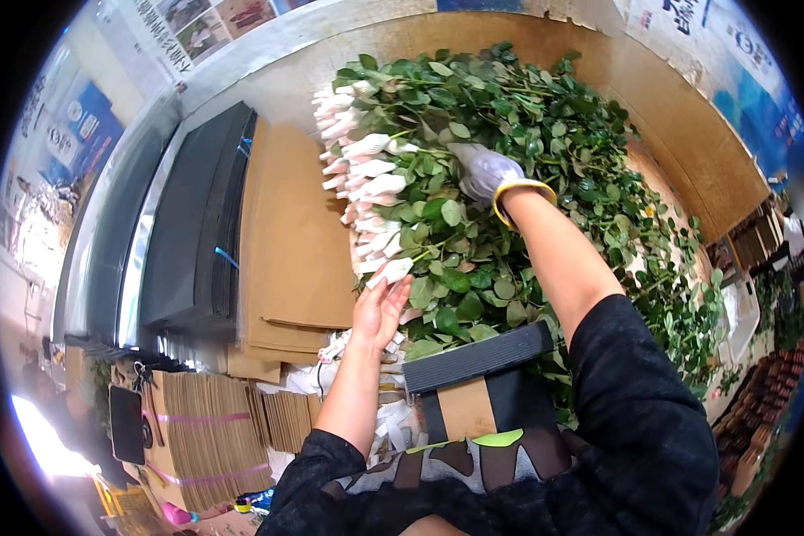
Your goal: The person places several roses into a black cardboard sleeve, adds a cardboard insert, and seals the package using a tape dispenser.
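Many long-stemmed, leafy roses (473,214) lie in a pile, their heads in white sleeves lined up toward the left. My bare left hand (382,313) is at the near end of the row, palm up, with its fingers around a white-sleeved rose head (391,271). Farther in, my right hand (489,174) wears a pale lavender glove with a yellow cuff. It reaches over the leaves and looks closed around a rose stem (433,149); blur and foliage partly hide its fingertips.
Brown cardboard sheets (299,223) lie left of the heads, beside a stack of dark boards (196,214). A dark ribbed-top block (478,357) stands close to my body. Bundled cardboard (210,429) and a phone (126,424) are lower left. A cardboard wall (679,116) borders the far side.
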A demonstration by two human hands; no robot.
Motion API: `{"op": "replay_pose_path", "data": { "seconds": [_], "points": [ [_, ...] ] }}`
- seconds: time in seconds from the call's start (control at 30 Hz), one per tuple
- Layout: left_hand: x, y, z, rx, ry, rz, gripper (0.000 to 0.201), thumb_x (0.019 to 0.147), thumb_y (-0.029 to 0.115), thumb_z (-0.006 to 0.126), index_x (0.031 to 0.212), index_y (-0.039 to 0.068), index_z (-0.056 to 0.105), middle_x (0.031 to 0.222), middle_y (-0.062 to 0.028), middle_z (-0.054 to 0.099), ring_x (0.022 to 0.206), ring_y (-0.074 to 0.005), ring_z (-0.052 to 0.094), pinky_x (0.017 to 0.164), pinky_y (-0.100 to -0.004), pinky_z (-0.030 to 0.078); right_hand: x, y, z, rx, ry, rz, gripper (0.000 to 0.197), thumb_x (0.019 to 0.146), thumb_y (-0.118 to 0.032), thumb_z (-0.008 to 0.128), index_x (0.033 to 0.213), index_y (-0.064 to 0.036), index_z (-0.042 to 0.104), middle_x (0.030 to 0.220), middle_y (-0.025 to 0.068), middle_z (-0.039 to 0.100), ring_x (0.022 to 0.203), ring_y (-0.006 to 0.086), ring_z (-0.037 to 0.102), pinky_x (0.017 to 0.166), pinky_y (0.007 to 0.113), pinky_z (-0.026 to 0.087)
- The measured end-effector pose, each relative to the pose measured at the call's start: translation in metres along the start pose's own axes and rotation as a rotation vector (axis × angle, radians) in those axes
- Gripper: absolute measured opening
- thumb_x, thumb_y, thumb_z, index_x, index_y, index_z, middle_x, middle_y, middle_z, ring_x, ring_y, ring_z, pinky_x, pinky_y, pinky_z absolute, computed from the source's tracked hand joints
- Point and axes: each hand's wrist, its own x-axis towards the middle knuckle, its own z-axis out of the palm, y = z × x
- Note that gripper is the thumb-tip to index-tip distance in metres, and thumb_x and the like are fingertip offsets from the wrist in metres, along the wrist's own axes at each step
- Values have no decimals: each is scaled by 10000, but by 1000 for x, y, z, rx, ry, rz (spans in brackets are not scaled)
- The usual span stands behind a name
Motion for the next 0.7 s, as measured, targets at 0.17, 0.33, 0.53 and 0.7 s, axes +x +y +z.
{"op": "replay_pose_path", "data": {
  "seconds": [0.17, 0.33, 0.53, 0.7],
  "points": [
    [-6, 2, 1, -11, -11, 8, 342, 982, 144, 457, 1299, 19, 429, 1213, -181, 545, 1119, -323, 570, 923, -362, 527, -34, -30, -70, -89, 8, -66, 199, 863, -194, 511, 868, -35, 629, 837, 191, 654, 796, 352, 643, 700, 438, 512],
    [21, -10, -23, -168, -170, -10, 403, 979, 168, 466, 1356, 42, 401, 1253, -174, 539, 1143, -344, 554, 977, -414, 483, -97, -47, -109, -85, 174, -341, 183, 786, -133, 593, 965, -119, 624, 895, 130, 660, 792, 323, 643, 676, 414, 523],
    [22, -4, -32, -10, -27, -6, 434, 1005, 298, 404, 1322, 2, 423, 1295, -196, 514, 1180, -320, 537, 921, -393, 512, -154, -96, -101, -115, 65, -426, 55, 715, -196, 617, 741, -152, 598, 668, 66, 607, 623, 296, 623, 497, 401, 485],
    [19, 10, -36, -211, -250, -128, 479, 978, 321, 457, 1360, 44, 375, 1310, -189, 499, 1085, -334, 582, 956, -458, 504, -150, -80, -74, -142, -28, -326, 74, 722, -191, 604, 714, -119, 622, 678, 100, 627, 662, 320, 644, 532, 408, 509]
  ]
}}
